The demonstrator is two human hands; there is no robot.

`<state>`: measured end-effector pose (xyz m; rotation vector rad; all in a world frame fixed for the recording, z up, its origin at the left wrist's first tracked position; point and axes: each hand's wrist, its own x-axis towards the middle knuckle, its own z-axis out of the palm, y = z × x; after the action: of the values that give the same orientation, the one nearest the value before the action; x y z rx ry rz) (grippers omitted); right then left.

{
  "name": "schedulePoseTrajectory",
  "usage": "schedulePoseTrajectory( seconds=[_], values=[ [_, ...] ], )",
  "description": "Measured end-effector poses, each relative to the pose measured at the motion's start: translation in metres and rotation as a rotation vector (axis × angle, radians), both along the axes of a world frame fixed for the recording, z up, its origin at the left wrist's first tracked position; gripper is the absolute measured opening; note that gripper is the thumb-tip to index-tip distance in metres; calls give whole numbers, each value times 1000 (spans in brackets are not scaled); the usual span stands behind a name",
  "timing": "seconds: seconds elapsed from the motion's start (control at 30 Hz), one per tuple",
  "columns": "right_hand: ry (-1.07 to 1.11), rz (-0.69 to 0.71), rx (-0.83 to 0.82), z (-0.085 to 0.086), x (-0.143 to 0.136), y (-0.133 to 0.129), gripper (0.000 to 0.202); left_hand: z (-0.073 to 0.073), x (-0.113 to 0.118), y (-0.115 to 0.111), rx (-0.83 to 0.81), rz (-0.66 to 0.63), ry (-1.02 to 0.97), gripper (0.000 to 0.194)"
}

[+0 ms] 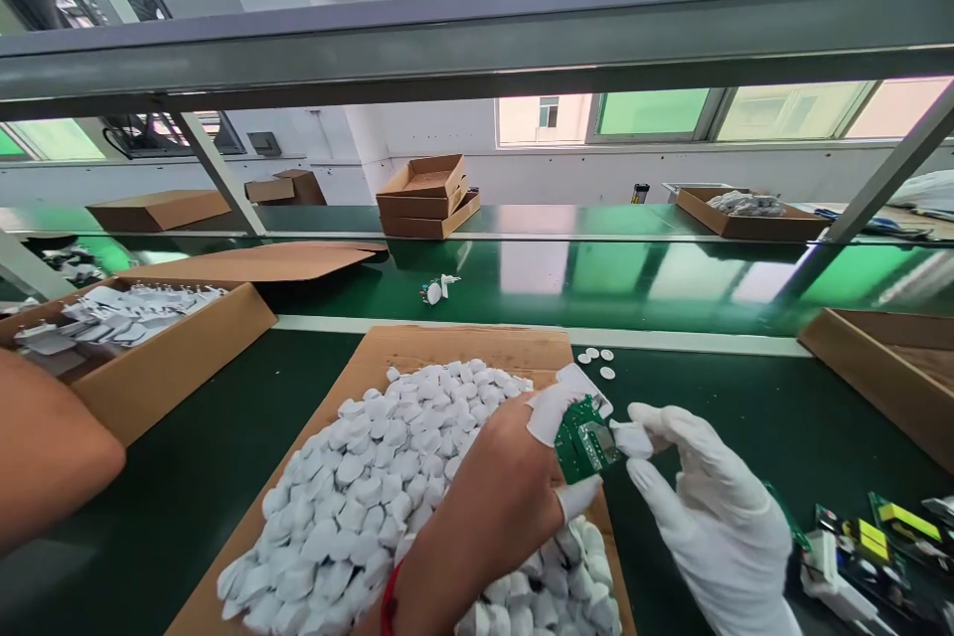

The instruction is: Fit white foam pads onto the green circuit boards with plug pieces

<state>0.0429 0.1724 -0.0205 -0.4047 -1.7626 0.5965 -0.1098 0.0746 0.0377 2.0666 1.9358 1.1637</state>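
Near the flat brown cardboard sheet's right edge [477, 341], fingers of the left hand [514, 467] pinch a green circuit board [582, 442]; the white-gloved right hand [715, 512] pinches a round white piece [632, 439]. Lining up seems underway, needing steady aim.

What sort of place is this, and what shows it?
Probably an electronics assembly workshop: there is a green circuit board, a heap of round white pieces and, at lower right, electronic parts.
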Motion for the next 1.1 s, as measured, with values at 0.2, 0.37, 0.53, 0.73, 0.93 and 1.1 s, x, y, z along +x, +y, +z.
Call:
schedulePoseTrajectory(
  seconds=[0.2,0.37,0.53,0.73,0.93,1.1],
  values=[
    [-154,32,171,8,0,-1,37,-3,5,0,89,-79,3,46],
    [-91,-34,39,4,-4,-3,22,-9,6,4,182,-56,81,35],
    [-14,16,-327,-3,-16,-5,31,-12,6,7,264,-44,203,29],
    [-135,406,-762,7,-13,-4,77,-8,6,6,287,-56,176,20],
    [-118,539,-850,8,-7,-5,67,-9,7,4,224,-225,103,21],
    [-48,526,-974,2,-14,-9,67,-15,8,7,186,-235,207,11]
  ],
)
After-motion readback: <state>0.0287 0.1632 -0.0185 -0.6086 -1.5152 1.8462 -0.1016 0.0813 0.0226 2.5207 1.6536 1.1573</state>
